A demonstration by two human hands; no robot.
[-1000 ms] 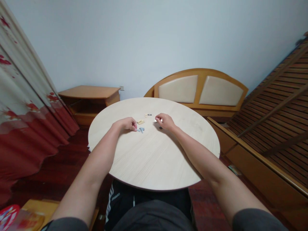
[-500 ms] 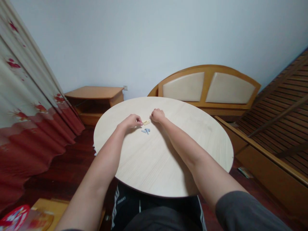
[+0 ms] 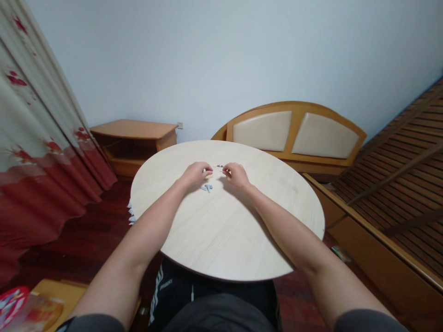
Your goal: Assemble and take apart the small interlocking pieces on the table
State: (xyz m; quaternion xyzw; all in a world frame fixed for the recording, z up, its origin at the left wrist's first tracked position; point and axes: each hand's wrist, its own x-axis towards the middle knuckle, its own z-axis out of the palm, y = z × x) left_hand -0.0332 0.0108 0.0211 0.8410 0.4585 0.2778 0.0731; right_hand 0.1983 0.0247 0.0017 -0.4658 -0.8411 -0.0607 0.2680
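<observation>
Both hands are over the far half of a round, pale wooden table (image 3: 235,230). My left hand (image 3: 199,172) is closed beside some small yellow pieces (image 3: 209,176), its fingertips partly over them; what it grips is too small to name. My right hand (image 3: 236,174) pinches a small pale piece (image 3: 222,170), pointing left toward the other hand. Several small grey-blue pieces (image 3: 208,188) lie in a loose pile just nearer than my left hand. Between and beyond the hands are a few small dark pieces (image 3: 219,166).
A wooden side cabinet (image 3: 134,129) stands at the back left, beside a curtain (image 3: 44,138). Behind the table is a headboard (image 3: 292,129). A bed frame with slats (image 3: 398,180) is on the right. A low yellow surface (image 3: 65,293) shows at the lower left.
My right hand has drawn back slightly toward me, uncovering the dark pieces, with a pale piece now visible at its fingertips. My left hand has moved right, over the yellow pieces.
</observation>
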